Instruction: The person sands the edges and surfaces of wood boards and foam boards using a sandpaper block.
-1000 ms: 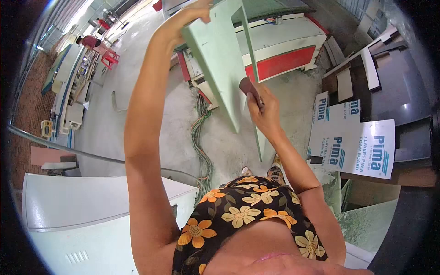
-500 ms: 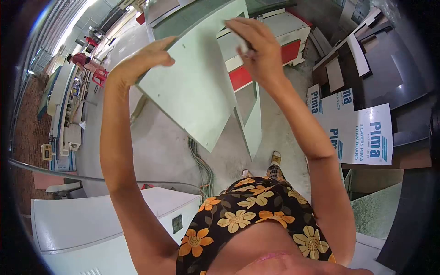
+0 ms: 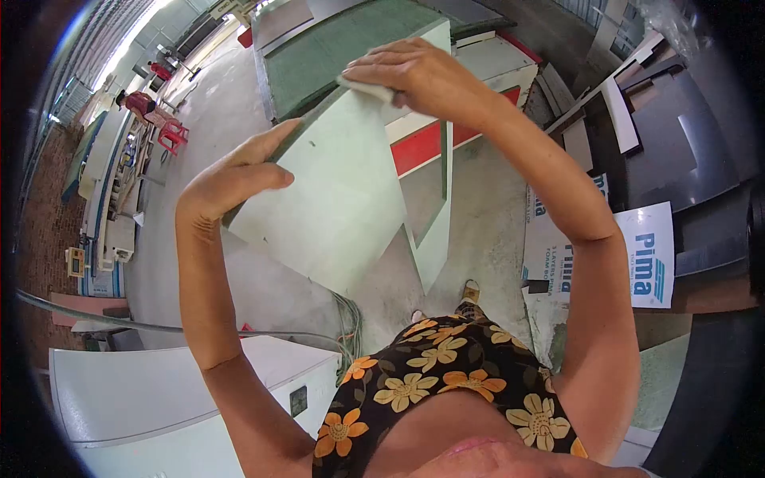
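Head view, looking down past the raised arms.

- Pale green panel (image 3: 335, 199): held up in the air in front of the chest, above the concrete floor (image 3: 231, 95), tilted with its broad face toward the camera. A second pale green piece (image 3: 437, 215) joins it along the right edge and runs down toward the feet. It has an open cut-out through which the floor shows.
- Left hand (image 3: 231, 179): the grip is clenched on the panel's left edge, thumb across the face and fingers hidden behind. This hand carries the piece.
- Right hand (image 3: 414, 76): palm down at the panel's top corner, the grip closed on a small pale pad (image 3: 365, 86). The pad lies pressed flat against the top edge.
- Below and beyond the panel: a white machine housing with a red stripe (image 3: 470, 135), and a dark green board (image 3: 343, 48) lying on top of it.
- Bundle of cables (image 3: 349, 307) on the floor near the feet.
- White cabinet (image 3: 159, 382) at lower left.
- Printed "Pima" foam board sheets (image 3: 649, 255) at right, leaning among dark offcuts.
- Far upper left: another person in a red top (image 3: 140, 102) beside a red stool (image 3: 171, 135), well apart from the work.
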{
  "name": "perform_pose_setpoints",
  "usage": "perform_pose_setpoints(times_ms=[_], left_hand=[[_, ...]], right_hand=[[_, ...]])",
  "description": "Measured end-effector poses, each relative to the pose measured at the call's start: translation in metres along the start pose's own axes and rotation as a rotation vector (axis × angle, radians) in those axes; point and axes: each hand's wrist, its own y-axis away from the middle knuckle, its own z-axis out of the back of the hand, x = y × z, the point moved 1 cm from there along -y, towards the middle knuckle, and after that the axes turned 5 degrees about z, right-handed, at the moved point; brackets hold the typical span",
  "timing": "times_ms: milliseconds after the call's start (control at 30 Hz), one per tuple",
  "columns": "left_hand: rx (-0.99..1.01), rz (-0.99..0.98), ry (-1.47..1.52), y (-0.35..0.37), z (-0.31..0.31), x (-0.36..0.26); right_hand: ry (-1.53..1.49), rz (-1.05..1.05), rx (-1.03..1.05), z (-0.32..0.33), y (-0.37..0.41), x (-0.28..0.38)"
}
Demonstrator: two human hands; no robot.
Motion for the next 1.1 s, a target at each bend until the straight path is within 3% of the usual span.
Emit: perform_pose_setpoints(times_ms=[67, 233, 300, 367, 467, 533, 633, 667, 733, 800, 867, 933, 1100], left_hand=[[0.022, -0.024, 0.006, 0.002, -0.005, -0.011], [-0.006, 0.020, 0.016, -0.008, 0.001, -0.003], [0.000, 0.035, 0.005, -0.009, -0.001, -0.008], [0.024, 0.009, -0.020, -0.010, -0.001, -0.013], [-0.006, -0.018, 0.014, -0.006, 0.008, 0.010], [0.013, 0.024, 0.051, -0.002, 0.007, 0.004], [0.021, 0.054, 0.071, -0.001, 0.005, 0.002], [0.026, 0.028, 0.062, 0.000, 0.002, -0.001], [0.033, 0.023, 0.053, 0.001, 0.000, -0.002], [0.028, 0.068, 0.056, 0.005, 0.004, 0.005], [-0.066, 0.106, 0.044, 0.009, -0.001, 0.005], [-0.104, 0.141, -0.004, 0.009, 0.001, 0.003], [-0.174, 0.109, 0.003, 0.001, 0.002, 0.001]], right_hand=[[-0.039, -0.087, 0.077, 0.008, 0.012, -0.025], [0.205, -0.105, -0.002, 0.002, 0.060, -0.114], [0.335, -0.316, 0.160, 0.006, 0.091, -0.167], [0.375, -0.655, 0.474, 0.021, 0.135, -0.196], [0.302, -0.776, 0.098, 0.024, 0.183, -0.213], [0.167, -0.951, -0.049, 0.015, 0.208, -0.196], [-0.094, -1.100, -0.005, -0.027, 0.235, -0.181], [-0.361, -1.191, -0.174, -0.052, 0.244, -0.173], [-0.457, -1.319, -0.372, -0.090, 0.254, -0.143], [-0.375, -1.248, -0.520, -0.093, 0.230, -0.077], [-0.554, -1.040, -0.750, -0.095, 0.201, -0.013], [-0.800, -0.944, -0.732, -0.110, 0.180, 0.026], [-1.065, -0.807, -0.538, -0.101, 0.107, 0.069]])
